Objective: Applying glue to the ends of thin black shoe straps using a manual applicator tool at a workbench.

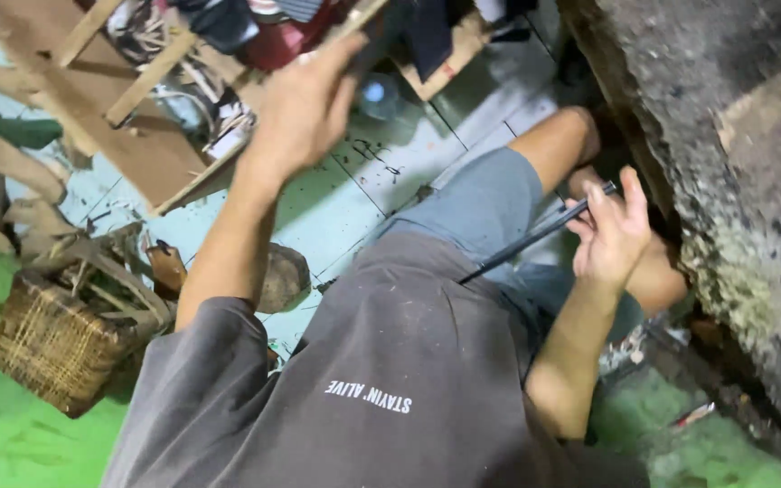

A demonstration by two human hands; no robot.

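1. Person sits on the green tiled floor (354, 212), legs stretched out, close against a rough grey masonry block (725, 136) on their right side.
2. Right hand (612, 230): thumb and fingers pinch the upper end of a thin dark rod (535, 237). The rod slants down from the hand, across the lap, to its lower tip by the shirt. Its upper end sits just beside the dark gap at the foot of the masonry block.
3. Left hand (305, 99): raised and reaching to a wooden frame (151, 77) of slats leaning overhead. The fingertips meet a slat's edge, but they are hidden behind it, so I cannot tell whether they clasp it or only press on it.
4. Nearby, untouched: a woven basket (56, 339) with sticks in it, and a rounded stone (284, 276) on the tiles by the left elbow.
5. Step in hand, as I judge it: the rod is held ready at the block's base, while the other arm steadies or shifts the frame.
6. Next move calls for: a firm pinch on the rod, its end aimed true at the gap, and the frame kept from tipping onto the clutter behind it.
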